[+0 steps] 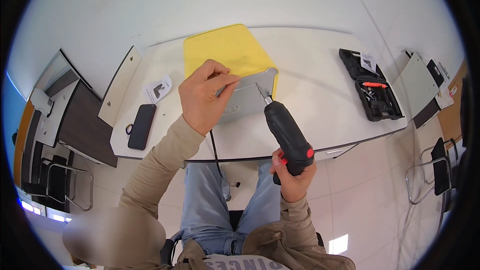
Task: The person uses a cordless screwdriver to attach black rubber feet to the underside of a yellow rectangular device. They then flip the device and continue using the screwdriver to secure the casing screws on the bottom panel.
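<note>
My right hand (298, 182) grips the handle of a black cordless screwdriver (286, 132) with red buttons. Its metal bit points up and left, over the right part of a flat grey device (240, 101). The device rests on the white table, partly over a yellow sheet (222, 45). Above the device's left part is my left hand (202, 97), thumb and forefinger pinched together. Whatever lies between those fingertips is too small to make out. The left hand covers part of the device.
A black phone (142, 126) lies at the table's left, beside a small dark ring (129, 129) and a printed leaflet (159, 89). An open black tool case (375, 112) with bits sits at the right. A black cable (215, 147) hangs over the front edge.
</note>
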A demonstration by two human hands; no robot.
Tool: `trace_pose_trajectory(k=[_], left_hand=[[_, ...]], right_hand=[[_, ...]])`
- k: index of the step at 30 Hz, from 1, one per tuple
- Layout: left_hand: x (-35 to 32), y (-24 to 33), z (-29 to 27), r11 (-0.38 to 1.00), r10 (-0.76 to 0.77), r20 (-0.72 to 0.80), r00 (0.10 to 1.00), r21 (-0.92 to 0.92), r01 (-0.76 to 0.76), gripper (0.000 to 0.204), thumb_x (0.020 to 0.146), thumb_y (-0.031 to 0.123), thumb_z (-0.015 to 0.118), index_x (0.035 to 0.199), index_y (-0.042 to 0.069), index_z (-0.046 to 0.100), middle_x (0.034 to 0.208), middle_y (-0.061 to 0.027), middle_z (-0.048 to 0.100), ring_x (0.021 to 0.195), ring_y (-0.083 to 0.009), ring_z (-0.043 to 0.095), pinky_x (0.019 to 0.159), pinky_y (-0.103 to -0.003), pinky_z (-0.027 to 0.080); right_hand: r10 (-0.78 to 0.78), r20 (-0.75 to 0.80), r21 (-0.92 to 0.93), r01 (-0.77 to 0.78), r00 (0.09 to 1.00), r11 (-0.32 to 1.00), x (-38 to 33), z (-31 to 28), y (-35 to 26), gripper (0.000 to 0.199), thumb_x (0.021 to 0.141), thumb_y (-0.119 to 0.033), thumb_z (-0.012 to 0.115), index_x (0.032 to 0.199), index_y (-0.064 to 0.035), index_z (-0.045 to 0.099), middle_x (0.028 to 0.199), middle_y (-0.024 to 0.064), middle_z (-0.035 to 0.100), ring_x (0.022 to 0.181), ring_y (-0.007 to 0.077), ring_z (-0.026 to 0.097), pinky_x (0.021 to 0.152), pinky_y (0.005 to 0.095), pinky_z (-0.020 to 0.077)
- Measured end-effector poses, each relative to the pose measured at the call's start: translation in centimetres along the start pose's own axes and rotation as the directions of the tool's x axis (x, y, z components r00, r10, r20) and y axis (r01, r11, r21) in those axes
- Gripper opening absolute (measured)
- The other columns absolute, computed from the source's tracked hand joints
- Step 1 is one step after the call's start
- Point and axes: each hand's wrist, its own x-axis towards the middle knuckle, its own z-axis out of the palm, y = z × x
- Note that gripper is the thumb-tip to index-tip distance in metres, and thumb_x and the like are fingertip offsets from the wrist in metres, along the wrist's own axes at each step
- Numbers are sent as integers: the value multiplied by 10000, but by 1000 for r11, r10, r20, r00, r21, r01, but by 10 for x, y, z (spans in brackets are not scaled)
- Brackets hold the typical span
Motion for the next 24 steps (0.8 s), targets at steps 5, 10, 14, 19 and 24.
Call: trace_pose_trajectory(k=[5, 10, 14, 19, 24], left_hand=[[-2, -4, 2, 999, 16, -8, 1000, -28, -16, 165, 754, -75, 718, 899, 4, 717, 832, -76, 587, 842, -209, 661, 681, -274, 522], [0, -7, 5, 995, 102, -95, 990, -9, -103, 65, 771, -15, 730, 817, 22, 701, 810, -62, 614, 713, -194, 656, 585, -273, 507], [-1, -7, 4, 998, 51, -58, 997, -46, -53, 71, 783, -38, 715, 836, 2, 690, 830, -71, 601, 768, -201, 661, 635, -275, 518], [0, -7, 4, 997, 61, -77, 995, -34, -64, 89, 760, -30, 730, 826, 12, 686, 814, -68, 596, 745, -202, 659, 603, -276, 513], [3, -2, 5, 997, 71, -76, 995, 16, -70, 115, 739, -31, 739, 830, 20, 689, 813, -64, 594, 739, -205, 656, 615, -277, 519]], right_hand=[[-12, -4, 2, 12, 1000, 1000, -1, -3, 3, 485, 785, 77, 695, 1223, 31, 493, 839, 82, 638, 682, 109, 586, 586, 241, 494], [-2, 4, 12, 2, 1000, 1000, -4, -3, 4, 484, 784, 72, 696, 1226, 34, 501, 841, 72, 630, 702, 107, 586, 608, 242, 496], [17, -4, -1, -17, 1000, 1000, -5, -4, 1, 487, 783, 70, 695, 1230, 34, 504, 848, 65, 629, 719, 105, 588, 630, 243, 500], [19, -7, -13, -19, 1000, 1000, -5, -2, 1, 482, 783, 53, 704, 1224, 32, 512, 863, 64, 639, 771, 111, 605, 693, 255, 512], [-3, 51, -57, 5, 999, 998, 1, 2, 0, 484, 780, 11, 726, 1221, 21, 526, 905, 77, 656, 808, 107, 615, 736, 259, 513]])
